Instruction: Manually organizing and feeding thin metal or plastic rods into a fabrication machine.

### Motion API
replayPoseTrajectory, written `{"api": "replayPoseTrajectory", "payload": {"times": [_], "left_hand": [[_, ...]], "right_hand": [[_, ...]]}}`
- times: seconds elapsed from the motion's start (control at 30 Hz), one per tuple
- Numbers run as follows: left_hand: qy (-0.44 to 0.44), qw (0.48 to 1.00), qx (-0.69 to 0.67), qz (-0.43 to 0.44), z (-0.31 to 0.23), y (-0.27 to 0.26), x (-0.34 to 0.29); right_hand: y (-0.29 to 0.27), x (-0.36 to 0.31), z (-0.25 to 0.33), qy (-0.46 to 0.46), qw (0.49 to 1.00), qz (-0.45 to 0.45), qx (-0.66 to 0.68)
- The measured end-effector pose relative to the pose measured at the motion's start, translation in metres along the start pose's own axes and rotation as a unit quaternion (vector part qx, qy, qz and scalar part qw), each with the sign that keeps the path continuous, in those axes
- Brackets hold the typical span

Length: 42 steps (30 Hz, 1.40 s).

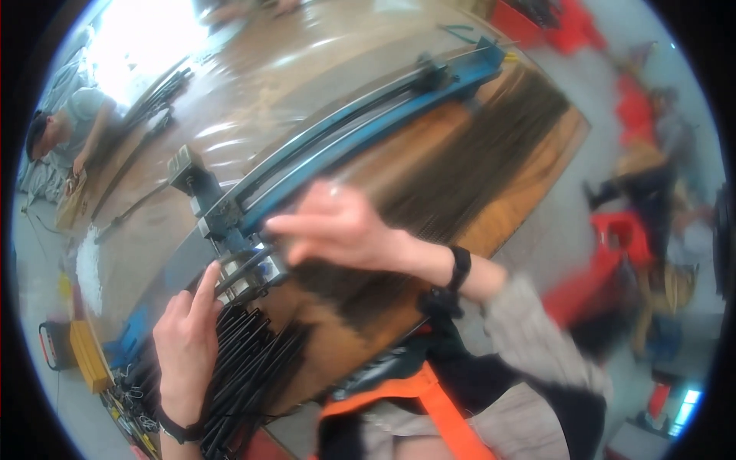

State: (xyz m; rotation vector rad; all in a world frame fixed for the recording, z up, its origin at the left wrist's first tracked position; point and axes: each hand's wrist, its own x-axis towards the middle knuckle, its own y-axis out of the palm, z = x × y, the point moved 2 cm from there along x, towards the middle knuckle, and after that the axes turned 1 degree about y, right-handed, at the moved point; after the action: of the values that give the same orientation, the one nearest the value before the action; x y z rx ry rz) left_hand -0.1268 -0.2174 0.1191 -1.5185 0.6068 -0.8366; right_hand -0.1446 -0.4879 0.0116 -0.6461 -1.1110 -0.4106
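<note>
A long blue metal fixture with rails runs diagonally across the workbench. At its near end sits a metal clamp block with a short dark rod across it. My left hand is beside this block, index finger stretched toward it and other fingers bent; I see nothing held in it. Above and right of the block, my right hand is blurred by motion, one finger pointing left. Whether it holds anything small is unclear. Many black rods lie in a bundle beside my left hand.
A wide layer of dark thin rods covers the bench's right side. Other rods lie at the far left, near a seated person. A yellow box stands at lower left. Red chairs and another person are at right.
</note>
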Motion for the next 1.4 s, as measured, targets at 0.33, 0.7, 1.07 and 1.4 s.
{"api": "replayPoseTrajectory", "payload": {"times": [0.33, 0.7, 1.07, 1.4], "left_hand": [[0.012, 0.999, 0.025, -0.027, 0.012, 0.007, -0.017], [-0.119, 0.971, 0.061, -0.199, 0.088, -0.06, -0.059], [-0.259, 0.95, 0.001, -0.171, 0.105, -0.038, -0.137], [-0.265, 0.951, -0.032, -0.157, 0.11, -0.017, -0.125]], "right_hand": [[0.013, -0.001, 0.021, -0.041, 0.997, 0.038, 0.058], [0.076, 0.045, -0.021, 0.316, 0.911, 0.227, 0.138], [0.17, 0.088, -0.019, 0.035, 0.929, 0.311, 0.195], [0.166, 0.092, -0.016, 0.1, 0.936, 0.282, 0.187]]}}
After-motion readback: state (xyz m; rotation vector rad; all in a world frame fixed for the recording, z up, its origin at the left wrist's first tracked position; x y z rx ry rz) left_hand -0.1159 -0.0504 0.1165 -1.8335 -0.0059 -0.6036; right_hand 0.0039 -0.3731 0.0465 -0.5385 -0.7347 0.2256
